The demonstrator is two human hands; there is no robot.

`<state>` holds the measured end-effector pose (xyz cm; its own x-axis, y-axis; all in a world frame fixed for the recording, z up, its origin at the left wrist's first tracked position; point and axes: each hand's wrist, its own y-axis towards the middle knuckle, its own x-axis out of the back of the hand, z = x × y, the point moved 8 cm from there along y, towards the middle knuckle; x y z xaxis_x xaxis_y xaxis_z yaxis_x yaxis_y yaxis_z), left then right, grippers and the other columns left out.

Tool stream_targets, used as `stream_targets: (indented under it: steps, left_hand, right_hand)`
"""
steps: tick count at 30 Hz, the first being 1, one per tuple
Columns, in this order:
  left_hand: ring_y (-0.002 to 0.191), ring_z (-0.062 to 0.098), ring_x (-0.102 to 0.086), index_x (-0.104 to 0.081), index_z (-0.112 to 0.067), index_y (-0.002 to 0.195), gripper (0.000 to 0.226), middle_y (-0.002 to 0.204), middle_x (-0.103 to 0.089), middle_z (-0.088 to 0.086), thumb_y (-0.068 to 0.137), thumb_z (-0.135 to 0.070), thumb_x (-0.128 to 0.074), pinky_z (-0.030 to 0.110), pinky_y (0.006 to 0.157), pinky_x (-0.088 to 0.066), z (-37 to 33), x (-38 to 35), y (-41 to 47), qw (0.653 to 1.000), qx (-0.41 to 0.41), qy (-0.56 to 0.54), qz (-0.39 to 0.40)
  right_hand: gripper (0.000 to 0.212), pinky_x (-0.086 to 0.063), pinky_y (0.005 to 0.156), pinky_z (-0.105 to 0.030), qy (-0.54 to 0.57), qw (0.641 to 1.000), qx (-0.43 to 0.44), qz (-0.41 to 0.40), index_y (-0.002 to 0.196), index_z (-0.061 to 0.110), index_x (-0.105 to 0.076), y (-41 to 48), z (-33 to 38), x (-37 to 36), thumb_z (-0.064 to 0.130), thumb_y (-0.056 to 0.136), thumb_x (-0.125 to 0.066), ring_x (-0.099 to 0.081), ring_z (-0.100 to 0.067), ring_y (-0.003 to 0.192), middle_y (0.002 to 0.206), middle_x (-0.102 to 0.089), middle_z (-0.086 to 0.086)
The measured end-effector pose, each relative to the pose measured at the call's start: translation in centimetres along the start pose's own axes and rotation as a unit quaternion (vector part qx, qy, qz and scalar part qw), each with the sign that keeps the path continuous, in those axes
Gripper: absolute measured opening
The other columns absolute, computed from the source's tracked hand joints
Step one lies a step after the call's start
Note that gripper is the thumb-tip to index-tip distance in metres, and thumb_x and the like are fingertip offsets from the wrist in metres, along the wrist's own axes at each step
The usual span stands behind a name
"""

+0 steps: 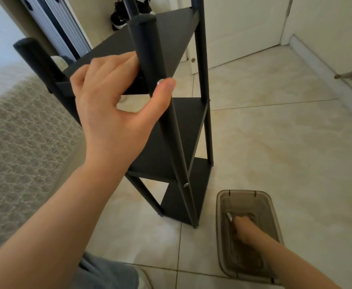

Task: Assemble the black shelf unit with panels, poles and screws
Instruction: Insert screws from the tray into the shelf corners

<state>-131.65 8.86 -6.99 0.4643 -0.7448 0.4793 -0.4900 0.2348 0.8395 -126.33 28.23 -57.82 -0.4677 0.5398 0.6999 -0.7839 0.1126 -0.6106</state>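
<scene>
Steadying the shelf unit (170, 163) from above, the left hand (112, 105) grips the front pole (172, 132) at the level of the top panel (150, 38). Its fingers curl behind the pole, and the thumb tip rests against a small silver screw (160, 81) in the pole's near face. The unit stands upright on the tiled floor (275, 132), so the pole's long axis runs up and down, while the screw points sideways, across the pole and toward the panel's edge.

The right hand (244, 228) is far from that spot, low and to the right, reaching into a tinted plastic box (241, 191) on the floor just beside the unit's foot. A thin metal tool (229, 216) shows at its fingertips, but the fingers are blurred behind the box wall, so I cannot tell whether they pinch it or only touch it.

The next move seems to turn on this gap. Whatever the right hand takes must travel up and to the left, then meet the screw head square on, level with the floor. The left hand is nearer but busy holding. A second screw (186, 185), lower on the same pole, looks already seated.
</scene>
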Motion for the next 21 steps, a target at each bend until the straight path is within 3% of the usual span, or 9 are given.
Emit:
stream_targets:
  steps: [3,7,10,17,21]
  left_hand:
    - [0.106,0.002,-0.054,-0.068,-0.027,0.102,0.02,0.101,-0.064,-0.014,0.095,-0.043,-0.058,0.021,0.104,-0.026,-0.1,-0.1,0.0,1.0,-0.002,0.002,-0.001]
    - [0.108,0.001,-0.052,-0.065,-0.03,0.103,0.015,0.104,-0.064,-0.015,0.095,-0.041,-0.059,0.017,0.102,-0.024,-0.1,-0.1,0.0,1.0,-0.003,-0.003,-0.001]
    - [0.108,-0.001,-0.052,-0.067,-0.028,0.104,0.019,0.105,-0.064,-0.015,0.095,-0.043,-0.058,0.017,0.103,-0.023,0.0,-0.2,0.0,1.0,-0.002,-0.002,0.001]
    - [0.106,0.0,-0.052,-0.065,-0.031,0.108,0.02,0.103,-0.063,-0.016,0.095,-0.045,-0.058,0.024,0.102,-0.027,-0.1,-0.1,0.0,1.0,0.003,-0.005,0.009]
    - [0.108,0.007,-0.057,-0.072,-0.023,0.109,0.03,0.106,-0.066,-0.013,0.094,-0.044,-0.058,0.028,0.104,-0.027,-0.1,-0.2,0.1,1.0,0.011,-0.01,0.024]
  right_hand:
    - [0.025,-0.047,0.097,-0.033,0.001,1.0,0.012,-0.025,0.124,0.014,-0.055,-0.1,-0.3,-0.4,0.014,0.1,-0.046,-0.059,-0.024,0.11,0.124,-0.06,-0.01]
    - [0.031,-0.047,0.098,-0.036,-0.03,0.998,0.019,-0.043,0.131,0.015,-0.05,-0.1,-0.8,-0.5,0.017,0.103,-0.038,-0.057,-0.027,0.115,0.131,-0.056,-0.011]
    - [0.031,-0.047,0.098,-0.036,-0.048,0.998,0.03,-0.04,0.13,0.014,-0.053,0.2,-1.1,0.3,0.017,0.102,-0.041,-0.057,-0.027,0.119,0.133,-0.057,-0.011]
    - [0.012,-0.044,0.089,-0.028,-0.071,0.996,0.034,-0.05,0.103,0.013,-0.058,1.6,-2.8,6.4,0.019,0.093,-0.054,-0.059,-0.026,0.112,0.12,-0.064,-0.01]
    - [0.026,-0.045,0.093,-0.027,-0.072,0.994,0.019,-0.083,0.118,0.016,-0.06,1.3,-3.9,9.3,0.017,0.093,-0.053,-0.059,-0.022,0.115,0.124,-0.064,-0.006]
